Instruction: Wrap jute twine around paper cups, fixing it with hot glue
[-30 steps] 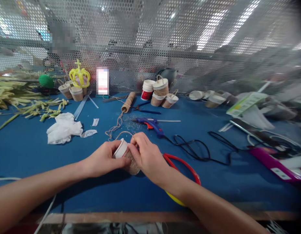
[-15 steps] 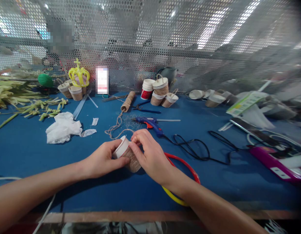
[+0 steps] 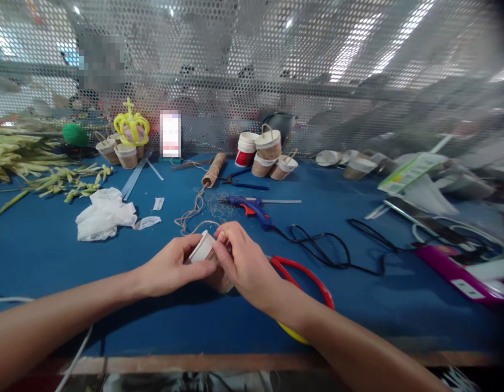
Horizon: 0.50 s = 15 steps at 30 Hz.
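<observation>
A paper cup [image 3: 202, 248], white at the rim and wound with brown twine lower down, lies tilted between my hands. My left hand [image 3: 176, 267] is closed around its rim side, thumb along the near wall. Against the cup's far right side, my right hand [image 3: 246, 261] pinches the twine, though its fingertips partly cover the strand. That twine [image 3: 198, 204] trails back over the table to a twine roll [image 3: 214, 170]. Beyond my right hand lies a blue glue gun [image 3: 252, 206] with a clear glue stick in its back.
Red-and-yellow-handled scissors [image 3: 313, 272] lie partly under my right forearm. Twine-wrapped cups [image 3: 268, 147] are stacked at the back. A black cord [image 3: 329, 239] runs right towards a purple power strip [image 3: 452, 272]. Crumpled white tissue [image 3: 105, 215] lies left, before a perforated metal screen [image 3: 219, 71].
The right hand has shifted slightly down and towards me around the cup. The cup has turned a little in my hands, and its twine-wound side is more covered.
</observation>
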Available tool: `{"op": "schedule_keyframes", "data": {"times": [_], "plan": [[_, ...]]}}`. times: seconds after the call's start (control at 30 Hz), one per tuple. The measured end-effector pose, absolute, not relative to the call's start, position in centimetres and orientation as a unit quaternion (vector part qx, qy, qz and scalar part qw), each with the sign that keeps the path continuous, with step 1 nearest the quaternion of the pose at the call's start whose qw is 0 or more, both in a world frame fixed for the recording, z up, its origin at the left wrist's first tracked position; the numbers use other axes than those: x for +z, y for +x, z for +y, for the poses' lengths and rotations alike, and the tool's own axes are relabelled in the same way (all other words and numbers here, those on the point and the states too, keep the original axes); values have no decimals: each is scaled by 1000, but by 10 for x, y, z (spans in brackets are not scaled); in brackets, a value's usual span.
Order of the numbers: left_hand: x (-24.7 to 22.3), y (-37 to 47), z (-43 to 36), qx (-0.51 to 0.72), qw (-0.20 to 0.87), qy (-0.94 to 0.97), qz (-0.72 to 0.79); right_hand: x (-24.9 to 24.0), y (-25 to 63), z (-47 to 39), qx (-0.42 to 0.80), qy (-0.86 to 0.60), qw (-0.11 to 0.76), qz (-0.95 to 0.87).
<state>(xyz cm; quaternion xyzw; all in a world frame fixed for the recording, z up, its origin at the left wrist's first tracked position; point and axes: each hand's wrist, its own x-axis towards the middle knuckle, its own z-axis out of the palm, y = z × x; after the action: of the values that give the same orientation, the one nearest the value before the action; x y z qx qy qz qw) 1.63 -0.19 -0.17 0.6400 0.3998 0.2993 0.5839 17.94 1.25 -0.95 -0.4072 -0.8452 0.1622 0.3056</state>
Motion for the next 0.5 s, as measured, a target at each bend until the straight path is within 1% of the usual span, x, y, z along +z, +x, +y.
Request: {"op": "schedule_keyframes", "data": {"times": [0.1,0.27,0.4,0.5], "plan": [[-3,18,-1,317,598,617,403,-9,178,10,136,-400,292,-858],[-3,21,-2,330,621,589,398,-8,178,8,99,-381,299,-869],[-5,19,-2,343,634,579,380,-2,183,16,136,-376,327,-856],[-7,17,-1,351,616,603,365,5,189,23,209,-397,345,-824]]}}
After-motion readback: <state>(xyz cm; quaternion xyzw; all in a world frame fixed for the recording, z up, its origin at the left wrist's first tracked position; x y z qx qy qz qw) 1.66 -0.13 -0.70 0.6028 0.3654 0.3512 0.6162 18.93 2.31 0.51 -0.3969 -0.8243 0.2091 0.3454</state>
